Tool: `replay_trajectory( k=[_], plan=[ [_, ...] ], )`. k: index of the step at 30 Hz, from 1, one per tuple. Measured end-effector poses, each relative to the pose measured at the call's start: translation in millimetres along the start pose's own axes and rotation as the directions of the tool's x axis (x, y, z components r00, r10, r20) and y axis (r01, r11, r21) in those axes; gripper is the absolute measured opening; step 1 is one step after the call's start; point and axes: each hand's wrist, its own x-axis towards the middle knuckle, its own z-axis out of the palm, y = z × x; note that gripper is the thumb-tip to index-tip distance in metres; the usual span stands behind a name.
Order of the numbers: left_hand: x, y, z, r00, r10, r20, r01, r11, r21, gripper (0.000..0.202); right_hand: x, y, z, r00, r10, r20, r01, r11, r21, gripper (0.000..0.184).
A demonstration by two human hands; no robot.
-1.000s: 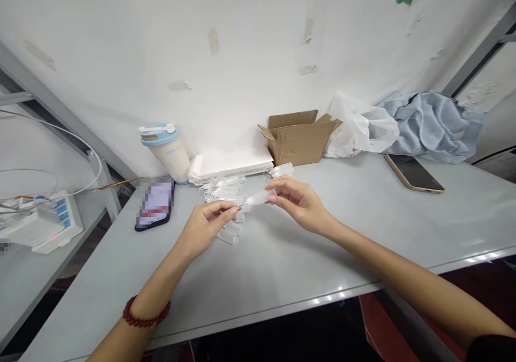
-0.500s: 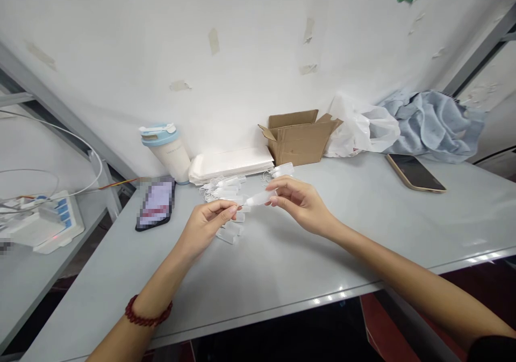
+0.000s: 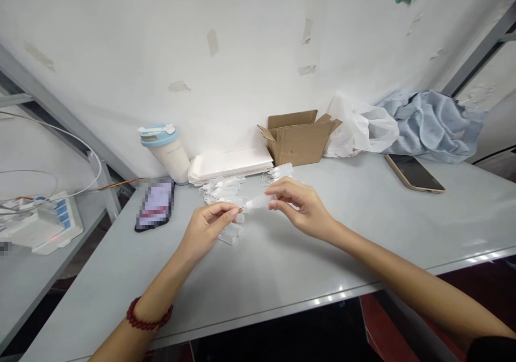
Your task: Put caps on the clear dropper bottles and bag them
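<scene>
My right hand point(image 3: 300, 206) is closed around the back end of a small translucent white squeeze bottle point(image 3: 258, 202), held on its side above the table. The bottle's narrow nozzle points left, towards my left hand point(image 3: 209, 225). Thumb and forefinger of that hand pinch a thin, dark, pin-like piece point(image 3: 241, 209) right at the nozzle; it is too small to tell whether it sits inside. Below and behind my hands lies a group of similar small bottles point(image 3: 229, 183) with thin thread-like loops. Another such bottle point(image 3: 284, 169) rests by the cardboard box.
Along the wall stand a blue-lidded cup point(image 3: 171, 155), a stack of white envelopes point(image 3: 231, 163), an open cardboard box point(image 3: 300, 143), a white plastic bag point(image 3: 357, 128) and light blue cloth point(image 3: 435, 123). Phones lie left point(image 3: 155, 205) and right point(image 3: 415, 173). A power strip point(image 3: 64, 222) is far left.
Both hands stay almost in place, still on the bottle and the thin piece. The bottle and its nozzle have shifted very slightly; the view has moved a little.
</scene>
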Motion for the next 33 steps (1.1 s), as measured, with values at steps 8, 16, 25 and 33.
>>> replay_trajectory(
  k=[8,16,25,33],
  plan=[
    [-1,3,4.5,0.999,0.048,-0.012,-0.047,0.995,0.085,0.019,-5,3,3,0.992,-0.119,0.036,0.122,0.989,-0.084,0.012],
    [-5,3,8.9,0.997,0.072,-0.012,-0.071,0.995,0.075,0.017,-4,3,0,0.992,-0.121,0.040,0.124,0.988,-0.092,0.013],
    [-7,4,9.4,0.996,0.085,-0.001,-0.085,0.993,0.086,0.018,-7,5,6,0.998,-0.062,0.006,0.062,0.998,-0.015,0.014],
    [-8,3,11.4,0.986,0.166,-0.018,-0.160,0.967,0.197,0.016,-6,6,9,0.998,-0.059,-0.028,0.059,0.998,0.005,0.013]
  ],
)
